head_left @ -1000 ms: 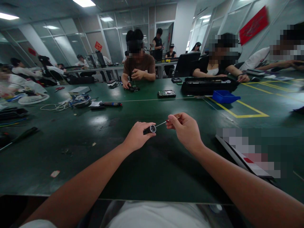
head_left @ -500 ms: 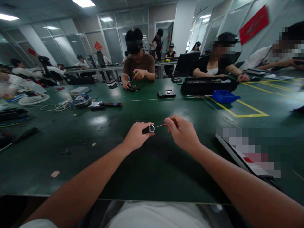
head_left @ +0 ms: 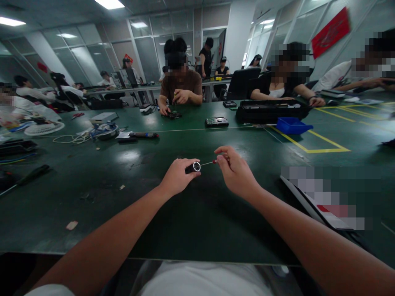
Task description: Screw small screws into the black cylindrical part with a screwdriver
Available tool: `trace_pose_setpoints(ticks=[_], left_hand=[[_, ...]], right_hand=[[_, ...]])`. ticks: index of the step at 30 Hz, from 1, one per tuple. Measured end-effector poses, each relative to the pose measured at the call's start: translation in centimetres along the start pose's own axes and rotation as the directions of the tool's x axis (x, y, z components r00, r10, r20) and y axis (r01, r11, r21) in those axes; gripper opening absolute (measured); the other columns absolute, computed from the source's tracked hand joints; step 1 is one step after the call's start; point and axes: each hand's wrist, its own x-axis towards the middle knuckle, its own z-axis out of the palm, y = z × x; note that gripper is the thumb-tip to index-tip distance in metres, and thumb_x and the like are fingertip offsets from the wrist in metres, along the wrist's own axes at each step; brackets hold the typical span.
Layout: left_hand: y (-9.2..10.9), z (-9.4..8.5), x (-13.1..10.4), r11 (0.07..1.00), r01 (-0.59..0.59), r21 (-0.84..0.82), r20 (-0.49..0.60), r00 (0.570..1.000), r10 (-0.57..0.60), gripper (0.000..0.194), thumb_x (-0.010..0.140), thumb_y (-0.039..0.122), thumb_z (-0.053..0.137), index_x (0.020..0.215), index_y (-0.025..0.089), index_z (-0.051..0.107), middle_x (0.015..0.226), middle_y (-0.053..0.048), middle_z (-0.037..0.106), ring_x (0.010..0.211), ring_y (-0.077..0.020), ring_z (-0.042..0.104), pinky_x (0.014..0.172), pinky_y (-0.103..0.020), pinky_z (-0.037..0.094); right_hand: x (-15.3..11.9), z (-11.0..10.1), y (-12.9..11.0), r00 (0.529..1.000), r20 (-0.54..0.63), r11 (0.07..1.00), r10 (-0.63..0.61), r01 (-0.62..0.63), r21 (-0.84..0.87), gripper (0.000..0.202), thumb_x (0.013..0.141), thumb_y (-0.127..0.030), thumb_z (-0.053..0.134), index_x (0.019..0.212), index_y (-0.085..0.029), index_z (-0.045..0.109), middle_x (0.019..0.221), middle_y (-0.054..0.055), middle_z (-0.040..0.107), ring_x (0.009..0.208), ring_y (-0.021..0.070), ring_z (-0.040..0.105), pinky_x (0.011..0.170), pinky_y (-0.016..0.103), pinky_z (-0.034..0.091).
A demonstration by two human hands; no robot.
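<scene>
Between the thumb and fingers of my left hand [head_left: 177, 176] is a black cylindrical part [head_left: 191, 168], its round end with a pale ring turned to the right. My right hand [head_left: 236, 170] is closed on a small screwdriver [head_left: 214, 161] with a red collar and a thin metal shaft. The shaft points left, and its tip is at the ringed end of the cylinder. Whether the tip sits inside the end I cannot tell. My right index finger is raised off the handle, most of which my fingers hide. Both hands are above the green table [head_left: 197, 222].
A blue tray [head_left: 293, 125], a long black case [head_left: 273, 111] and a circuit-board drive [head_left: 217, 121] lie farther back. At left are a cylindrical tool [head_left: 143, 135], cables [head_left: 75, 139] and a long dark tool [head_left: 33, 175]. A co-worker [head_left: 180, 84] sits opposite.
My right index finger has lifted and straightened away from the screwdriver handle, and the right hand has shifted slightly. The left hand and the cylinder stay in place.
</scene>
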Motion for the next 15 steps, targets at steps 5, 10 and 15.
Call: trace_pose_setpoints(ticks=[5,10,15], left_hand=[[-0.1,-0.1,0.0,1.000,-0.008,0.014,-0.007,1.000,0.008,0.041,0.085,0.033,0.073,0.125,0.027,0.065,0.115,-0.004,0.070,0.105,-0.0248,0.061,0.094,-0.043,0.046],[-0.1,-0.5,0.2,0.991,-0.117,0.065,0.007,0.993,0.117,0.038,0.088,0.027,0.070,0.125,0.027,0.063,0.123,-0.004,0.068,0.116,-0.0237,0.059,0.108,-0.048,0.035],[-0.3,-0.6,0.3,0.993,-0.074,0.091,0.021,0.997,0.073,0.038,0.088,0.028,0.070,0.125,0.027,0.063,0.120,-0.004,0.069,0.114,-0.0239,0.059,0.106,-0.048,0.036]], right_hand=[[0.3,0.8,0.9,0.992,-0.068,0.955,0.102,-0.079,0.285,0.023,0.092,-0.036,0.053,0.111,-0.023,0.052,0.084,0.003,0.065,0.077,0.0198,0.062,0.075,0.037,0.050],[1.4,1.2,2.3,0.915,0.092,0.629,0.394,-0.341,0.699,0.022,0.088,-0.044,0.057,0.084,-0.022,0.056,0.076,0.003,0.059,0.067,0.0172,0.059,0.072,0.038,0.057],[1.5,1.3,2.5,0.911,-0.005,0.652,0.413,-0.292,0.700,0.019,0.087,-0.041,0.060,0.086,-0.022,0.058,0.080,0.001,0.061,0.069,0.0145,0.059,0.071,0.034,0.057]])
